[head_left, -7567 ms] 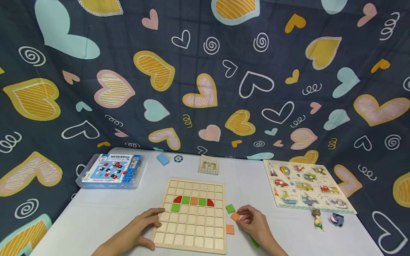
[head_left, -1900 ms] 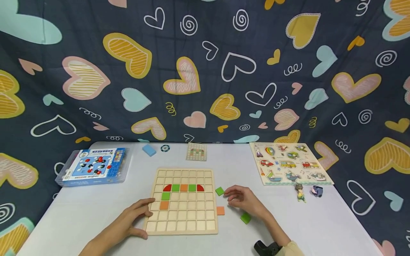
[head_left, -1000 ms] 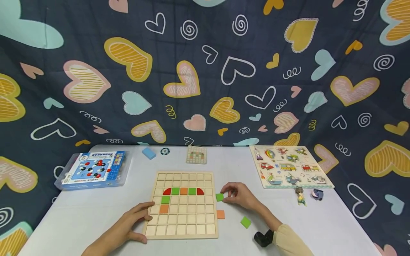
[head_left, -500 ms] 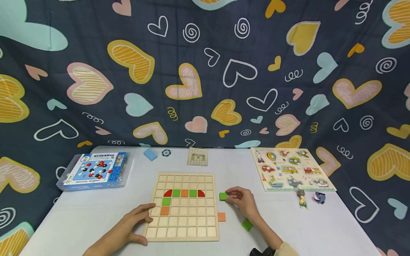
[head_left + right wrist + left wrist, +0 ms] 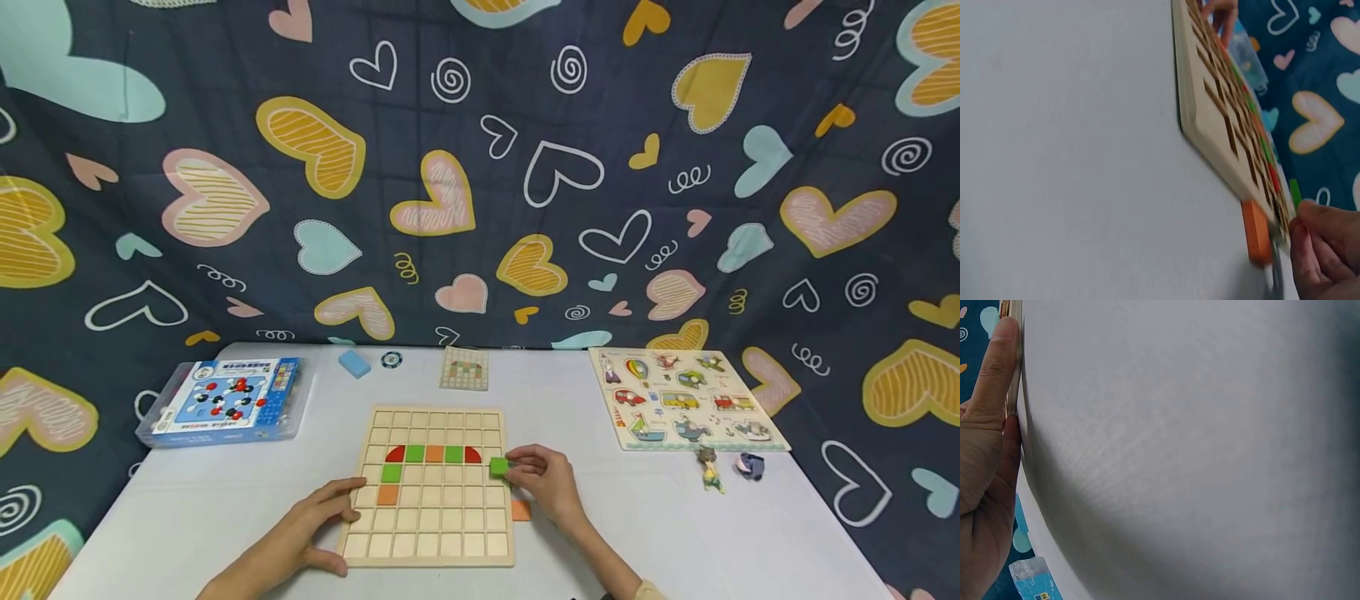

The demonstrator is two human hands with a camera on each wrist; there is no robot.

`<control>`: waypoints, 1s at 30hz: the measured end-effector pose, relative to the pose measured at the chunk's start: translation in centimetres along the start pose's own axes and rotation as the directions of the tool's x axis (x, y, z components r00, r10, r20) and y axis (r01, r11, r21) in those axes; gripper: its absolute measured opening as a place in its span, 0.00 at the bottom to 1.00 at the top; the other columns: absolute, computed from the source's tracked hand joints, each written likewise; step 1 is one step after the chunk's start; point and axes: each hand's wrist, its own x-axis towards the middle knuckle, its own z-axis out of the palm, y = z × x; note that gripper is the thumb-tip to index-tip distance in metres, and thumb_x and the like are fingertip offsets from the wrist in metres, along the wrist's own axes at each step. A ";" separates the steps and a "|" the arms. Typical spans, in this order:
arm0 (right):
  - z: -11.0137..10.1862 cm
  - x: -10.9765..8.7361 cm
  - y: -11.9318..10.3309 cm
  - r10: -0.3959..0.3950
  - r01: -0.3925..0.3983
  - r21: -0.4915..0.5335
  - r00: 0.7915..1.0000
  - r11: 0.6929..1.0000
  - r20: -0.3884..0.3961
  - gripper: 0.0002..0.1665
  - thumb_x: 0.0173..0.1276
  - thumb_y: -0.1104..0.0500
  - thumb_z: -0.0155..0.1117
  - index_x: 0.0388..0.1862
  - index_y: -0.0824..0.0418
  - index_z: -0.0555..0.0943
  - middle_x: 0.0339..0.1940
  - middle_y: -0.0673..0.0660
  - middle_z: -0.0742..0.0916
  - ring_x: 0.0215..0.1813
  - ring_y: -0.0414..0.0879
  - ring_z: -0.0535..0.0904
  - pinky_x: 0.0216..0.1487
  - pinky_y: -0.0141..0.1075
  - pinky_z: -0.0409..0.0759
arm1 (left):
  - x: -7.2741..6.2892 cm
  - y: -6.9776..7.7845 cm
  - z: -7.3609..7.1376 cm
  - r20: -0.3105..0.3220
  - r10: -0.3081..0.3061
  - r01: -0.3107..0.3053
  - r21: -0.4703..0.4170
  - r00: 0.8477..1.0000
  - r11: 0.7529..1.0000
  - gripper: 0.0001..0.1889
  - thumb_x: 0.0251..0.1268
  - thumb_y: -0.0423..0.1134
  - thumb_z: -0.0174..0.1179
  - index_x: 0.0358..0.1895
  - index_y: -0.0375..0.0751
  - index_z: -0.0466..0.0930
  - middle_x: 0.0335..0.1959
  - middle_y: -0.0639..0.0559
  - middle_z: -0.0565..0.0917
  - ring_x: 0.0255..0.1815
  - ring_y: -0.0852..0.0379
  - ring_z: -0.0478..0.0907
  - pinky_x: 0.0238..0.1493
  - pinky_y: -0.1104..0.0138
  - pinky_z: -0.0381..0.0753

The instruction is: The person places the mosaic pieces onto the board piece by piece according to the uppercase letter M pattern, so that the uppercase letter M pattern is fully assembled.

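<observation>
A wooden grid board [image 5: 427, 533] lies in front of me. It bears red quarter-round, green and orange tiles in a top row, with a green tile [image 5: 391, 473] and an orange tile [image 5: 387, 495] below on the left. My left hand [image 5: 311, 525] rests along the board's left edge, fingers extended and thumb near the lower corner. Between thumb and fingers, my right hand [image 5: 546, 483] pinches a green square tile [image 5: 498, 467] over the board's right border. In the right wrist view an orange tile [image 5: 1257, 232] sits beside the board's edge, near that hand.
Behind the board is a small pattern card [image 5: 464, 369]. A blue block [image 5: 354, 363] and a round chip [image 5: 392, 359] lie to its left, near a molecule-model box [image 5: 225, 402]. At right are a picture puzzle [image 5: 682, 404] and two small figurines [image 5: 709, 469].
An orange tile was set on the board's left side. My right hand then took the green tile from the table and carried it left over the board's edge. The left hand stays put.
</observation>
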 end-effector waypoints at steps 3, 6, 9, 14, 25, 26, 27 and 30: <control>0.8 0.0 -0.3 0.003 -0.003 0.043 1.000 0.999 0.016 0.14 0.54 0.71 0.71 0.41 0.71 0.82 0.41 0.65 0.87 0.40 0.48 0.85 0.40 0.28 0.81 | 0.0 -0.1 0.1 -0.009 0.021 -0.021 0.001 1.000 1.000 0.21 0.44 0.54 0.69 0.43 0.53 0.77 0.62 0.34 0.71 0.64 0.52 0.68 0.60 0.77 0.64; 1.7 0.1 -0.6 -0.008 0.005 0.072 0.999 0.997 0.035 0.14 0.55 0.71 0.71 0.42 0.71 0.82 0.41 0.65 0.87 0.41 0.50 0.85 0.41 0.29 0.81 | 0.0 -0.1 0.1 0.000 0.013 -0.013 -0.010 1.000 1.000 0.21 0.44 0.53 0.69 0.43 0.53 0.77 0.62 0.34 0.70 0.65 0.53 0.67 0.61 0.78 0.63; 2.6 0.2 -0.9 -0.025 0.021 0.069 0.998 0.997 0.055 0.15 0.55 0.71 0.71 0.42 0.71 0.82 0.41 0.65 0.87 0.42 0.51 0.84 0.41 0.29 0.81 | -0.1 -0.2 0.1 -0.001 0.011 -0.011 -0.011 1.000 1.000 0.20 0.44 0.53 0.69 0.42 0.54 0.77 0.62 0.34 0.70 0.64 0.51 0.67 0.61 0.78 0.62; 4.3 0.4 -1.7 -0.059 0.057 0.031 0.995 0.998 0.078 0.14 0.53 0.72 0.72 0.40 0.71 0.82 0.37 0.64 0.87 0.37 0.47 0.85 0.38 0.29 0.82 | -0.1 -0.2 0.2 -0.007 0.021 -0.021 -0.013 1.000 1.000 0.20 0.43 0.52 0.70 0.42 0.54 0.77 0.62 0.34 0.70 0.64 0.52 0.67 0.61 0.78 0.63; 6.5 0.4 -3.1 -0.109 0.109 0.002 0.991 0.994 0.084 0.13 0.51 0.78 0.69 0.38 0.76 0.80 0.36 0.69 0.86 0.35 0.57 0.85 0.36 0.31 0.82 | -0.3 -0.3 0.4 -0.024 0.046 -0.047 -0.007 0.999 0.999 0.21 0.42 0.53 0.69 0.42 0.53 0.77 0.61 0.34 0.71 0.65 0.55 0.67 0.61 0.78 0.63; 6.7 0.3 -3.4 -0.108 0.108 0.008 0.990 0.994 0.086 0.13 0.51 0.79 0.69 0.37 0.77 0.80 0.35 0.70 0.86 0.35 0.59 0.84 0.36 0.32 0.83 | -0.3 -0.3 0.4 -0.022 0.045 -0.045 -0.011 0.999 0.999 0.21 0.43 0.53 0.69 0.42 0.53 0.76 0.61 0.34 0.71 0.64 0.55 0.67 0.61 0.78 0.63; 6.8 0.3 -3.6 -0.110 0.110 0.013 0.990 0.994 0.086 0.13 0.50 0.80 0.68 0.37 0.77 0.80 0.35 0.71 0.85 0.35 0.60 0.84 0.36 0.34 0.83 | -0.3 -0.3 0.3 -0.020 0.043 -0.043 -0.014 0.999 0.999 0.21 0.43 0.53 0.69 0.42 0.53 0.76 0.62 0.34 0.71 0.64 0.53 0.67 0.61 0.78 0.63; 7.1 0.2 -3.5 -0.121 0.121 0.003 0.990 0.993 0.076 0.13 0.50 0.79 0.69 0.36 0.77 0.80 0.35 0.70 0.86 0.34 0.58 0.85 0.35 0.33 0.83 | -0.2 -0.3 0.2 -0.005 0.025 -0.025 -0.025 1.000 0.999 0.21 0.44 0.52 0.69 0.43 0.53 0.76 0.62 0.34 0.70 0.64 0.50 0.68 0.61 0.78 0.63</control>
